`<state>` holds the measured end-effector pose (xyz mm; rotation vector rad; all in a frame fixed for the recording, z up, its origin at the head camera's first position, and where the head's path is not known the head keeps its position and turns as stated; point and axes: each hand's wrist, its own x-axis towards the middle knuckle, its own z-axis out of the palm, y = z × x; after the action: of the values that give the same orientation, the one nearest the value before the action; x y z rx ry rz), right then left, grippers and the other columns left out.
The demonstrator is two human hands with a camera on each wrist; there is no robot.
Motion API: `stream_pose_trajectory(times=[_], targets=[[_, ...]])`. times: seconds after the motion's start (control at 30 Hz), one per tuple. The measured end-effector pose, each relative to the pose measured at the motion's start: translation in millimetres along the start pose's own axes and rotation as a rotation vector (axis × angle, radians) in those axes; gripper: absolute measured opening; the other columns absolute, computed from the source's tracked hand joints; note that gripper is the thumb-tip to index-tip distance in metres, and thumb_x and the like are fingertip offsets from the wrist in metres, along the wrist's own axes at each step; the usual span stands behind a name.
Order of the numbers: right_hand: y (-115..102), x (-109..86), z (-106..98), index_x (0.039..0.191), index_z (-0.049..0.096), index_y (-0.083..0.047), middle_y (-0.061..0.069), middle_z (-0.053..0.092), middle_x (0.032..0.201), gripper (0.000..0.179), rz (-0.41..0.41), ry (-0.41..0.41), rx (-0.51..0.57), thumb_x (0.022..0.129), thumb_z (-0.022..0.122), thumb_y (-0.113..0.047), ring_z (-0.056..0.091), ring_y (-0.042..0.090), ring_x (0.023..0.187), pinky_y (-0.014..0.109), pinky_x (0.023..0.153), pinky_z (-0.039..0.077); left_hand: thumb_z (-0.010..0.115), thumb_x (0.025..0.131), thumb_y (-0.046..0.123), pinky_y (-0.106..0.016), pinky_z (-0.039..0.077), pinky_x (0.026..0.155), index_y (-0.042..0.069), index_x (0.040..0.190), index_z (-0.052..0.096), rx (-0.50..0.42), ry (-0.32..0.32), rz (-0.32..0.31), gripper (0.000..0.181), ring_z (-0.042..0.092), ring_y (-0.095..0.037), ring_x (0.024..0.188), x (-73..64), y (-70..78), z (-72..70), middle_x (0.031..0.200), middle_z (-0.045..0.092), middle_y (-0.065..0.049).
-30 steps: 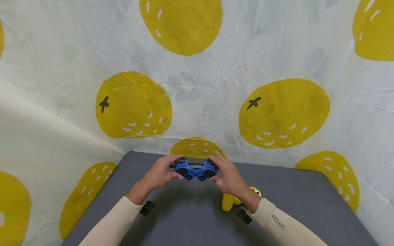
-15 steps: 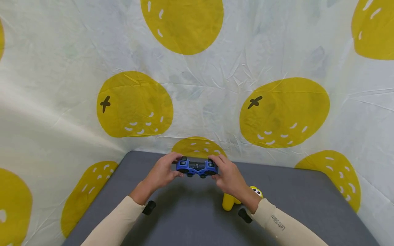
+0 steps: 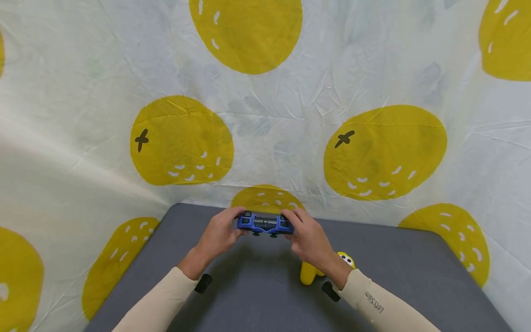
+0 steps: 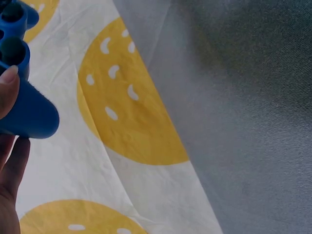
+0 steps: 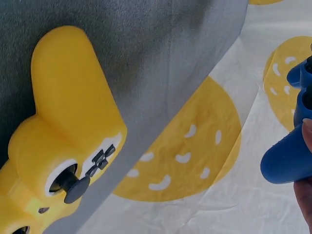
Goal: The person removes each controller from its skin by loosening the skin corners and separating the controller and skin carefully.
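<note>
Both the left hand [image 3: 217, 234] and right hand [image 3: 309, 236] curl round a blue controller [image 3: 265, 223] (cropped in wrist views).

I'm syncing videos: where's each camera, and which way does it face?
Head: on the head, looking forward and down at the blue controller; left grip, right grip, forearms show.
Left wrist: worn there, looking at patterned cloth and gray surface; part of left grip shows.
Right wrist: worn there, looking at the yellow controller; part of right grip shows.
Both wrist views share the blue controller.
</note>
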<state>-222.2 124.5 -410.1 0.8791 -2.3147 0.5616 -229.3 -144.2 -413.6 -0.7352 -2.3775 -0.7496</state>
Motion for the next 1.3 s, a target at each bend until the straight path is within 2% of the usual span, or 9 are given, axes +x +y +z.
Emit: stream_pose_trajectory(times=[0.27, 0.67, 0.9, 1.13, 1.3], targets=[[-1, -3.0, 3, 0.132, 0.062, -0.009, 0.01, 0.065, 0.115, 0.065, -0.078, 0.054, -0.034, 0.074, 0.091, 0.0, 0.064, 0.021, 0.094, 0.036, 0.08, 0.063, 0.097, 0.069, 0.006, -0.04, 0.062, 0.085, 0.004, 0.115, 0.07, 0.067, 0.125, 0.111, 0.054, 0.071, -0.024, 0.097, -6.3, -1.3, 4.3, 0.108, 0.076, -0.01], [-2, -0.3, 3, 0.132, 0.062, -0.007, 0.013, 0.065, 0.118, 0.061, -0.114, 0.075, -0.061, 0.077, 0.088, 0.001, 0.065, 0.024, 0.098, 0.036, 0.083, 0.063, 0.096, 0.065, -0.005, -0.04, 0.063, 0.082, -0.001, 0.11, 0.07, 0.032, 0.331, 0.229, 0.052, 0.073, -0.027, 0.094, -7.1, -3.7, 13.0, 0.103, 0.075, -0.013], [-1, 3.4, 0, 0.132, 0.063, -0.005, 0.014, 0.066, 0.118, 0.057, -0.136, 0.098, -0.059, 0.079, 0.083, 0.004, 0.064, 0.025, 0.099, 0.037, 0.083, 0.063, 0.092, 0.072, -0.004, -0.041, 0.062, 0.089, -0.001, 0.113, 0.069, 0.051, 0.335, 0.232, 0.047, 0.072, -0.027, 0.098, -4.3, -2.9, 11.2, 0.107, 0.075, -0.014], [-1, 1.2, 0, 0.132, 0.062, -0.003, 0.014, 0.065, 0.12, 0.057, -0.172, 0.098, -0.05, 0.079, 0.08, 0.005, 0.064, 0.026, 0.104, 0.038, 0.085, 0.063, 0.088, 0.073, -0.009, -0.043, 0.062, 0.089, 0.0, 0.113, 0.068, 0.053, 0.357, 0.243, 0.045, 0.072, -0.027, 0.1, -6.5, -3.9, 12.9, 0.108, 0.074, -0.014], [-1, 0.1, -3, 0.133, 0.06, -0.002, 0.014, 0.065, 0.123, 0.061, -0.186, 0.072, -0.033, 0.078, 0.085, -0.002, 0.064, 0.026, 0.107, 0.039, 0.086, 0.063, 0.087, 0.074, -0.01, -0.042, 0.062, 0.089, 0.0, 0.114, 0.068, 0.058, 0.364, 0.262, 0.045, 0.072, -0.027, 0.1, -7.5, -5.5, 13.7, 0.109, 0.074, -0.013]])
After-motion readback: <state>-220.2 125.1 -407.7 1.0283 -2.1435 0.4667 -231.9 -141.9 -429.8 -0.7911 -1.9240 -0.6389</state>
